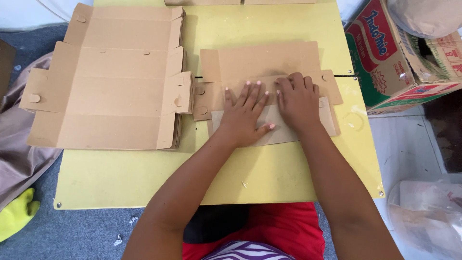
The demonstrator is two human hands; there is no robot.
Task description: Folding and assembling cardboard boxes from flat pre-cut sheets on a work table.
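Head view. Yellow table [144, 178] on grey floor [77, 231], seen from above. Folded blank [269, 65] right of centre, near flap turned up over the panel. Left hand [245, 115] flat on that flap, fingers spread, palm down: pressing, not grasping, nothing enclosed. Right hand [298, 101] just beside it, almost touching, fingers extended over the fold line, also open and pressing flat. Both hands placed side by side along the fold, likely to hold the flap down and set the crease evenly across its length. Far flap of the blank lying flat beyond the fingertips.

Stack [106, 77] of unfolded blanks to the left, tabs and slots showing, edge just beside the worked piece; probably kept within easy reach of the left hand. Printed carton [385, 58] beyond the table's right edge, open at the top. Plastic bag [423, 212] at lower right, contents unclear. Yellow cloth [17, 212] at lower left.
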